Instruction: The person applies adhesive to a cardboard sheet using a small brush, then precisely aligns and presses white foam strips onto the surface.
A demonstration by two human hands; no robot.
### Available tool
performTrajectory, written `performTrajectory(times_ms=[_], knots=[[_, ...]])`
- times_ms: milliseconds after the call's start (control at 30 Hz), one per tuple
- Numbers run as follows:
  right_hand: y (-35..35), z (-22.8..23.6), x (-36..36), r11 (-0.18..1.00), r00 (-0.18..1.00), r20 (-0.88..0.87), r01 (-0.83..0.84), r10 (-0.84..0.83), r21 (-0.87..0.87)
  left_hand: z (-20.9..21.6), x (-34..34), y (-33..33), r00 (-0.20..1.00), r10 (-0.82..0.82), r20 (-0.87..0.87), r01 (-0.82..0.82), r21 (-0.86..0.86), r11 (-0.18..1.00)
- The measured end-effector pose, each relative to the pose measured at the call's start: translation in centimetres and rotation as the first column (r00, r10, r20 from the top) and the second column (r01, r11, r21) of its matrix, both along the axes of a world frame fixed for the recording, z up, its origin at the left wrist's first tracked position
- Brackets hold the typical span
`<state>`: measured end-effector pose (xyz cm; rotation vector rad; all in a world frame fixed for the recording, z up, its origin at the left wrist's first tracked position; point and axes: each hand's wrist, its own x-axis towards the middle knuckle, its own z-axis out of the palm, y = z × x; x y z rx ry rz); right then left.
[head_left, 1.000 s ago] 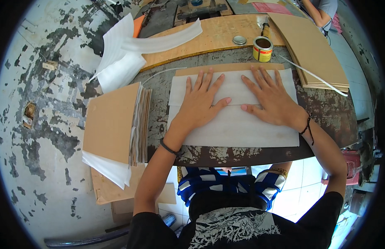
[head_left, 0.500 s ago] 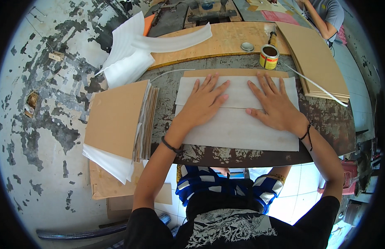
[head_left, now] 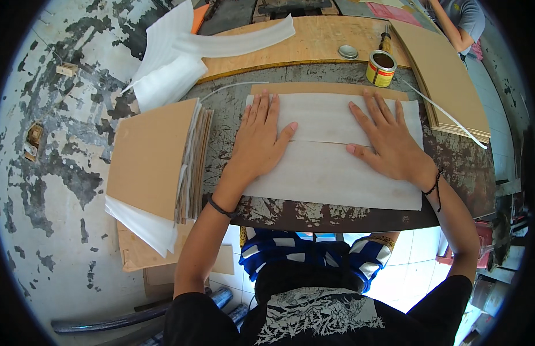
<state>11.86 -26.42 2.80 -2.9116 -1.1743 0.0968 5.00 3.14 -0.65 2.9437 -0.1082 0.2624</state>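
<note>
White foam sheeting [head_left: 331, 173] lies flat over a brown cardboard sheet [head_left: 331, 88], whose far edge shows beyond it. A thin seam runs across the foam between the hands. Flat on the foam's left part rests my left hand [head_left: 259, 135], fingers stretched forward and thumb out. My right hand [head_left: 390, 135] is pressed on the right part, its fingers spread. Neither hand holds anything. Both touch the foam, with fingertips close to its far edge.
Left stands a stack of cardboard and foam [head_left: 149, 155]; behind it lie loose foam pieces [head_left: 169, 72]. An open can [head_left: 381, 69], a lid [head_left: 348, 52] and a brush [head_left: 385, 40] sit at the back. Right are cardboard sheets [head_left: 446, 81] with a white strip [head_left: 446, 115]. A person [head_left: 460, 29] is beyond.
My left hand has slid leftward over the foam to its left edge, and its fingers have drawn closer together. My right hand stays nearly in place on the sheet. The view has shifted slightly.
</note>
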Motion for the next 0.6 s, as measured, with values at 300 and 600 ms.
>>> performTrajectory(times_ms=[300, 600], knots=[[-0.27, -0.63, 0.29, 0.999, 0.999, 0.03, -0.041, 0.04, 0.011, -0.07, -0.13, -0.08, 1.0, -0.009, 0.021, 0.009, -0.008, 1.0], [-0.36, 0.28, 0.22, 0.997, 0.999, 0.023, -0.042, 0.04, 0.059, 0.71, -0.23, 0.48, 1.0, -0.017, 0.012, 0.018, -0.091, 0.996]])
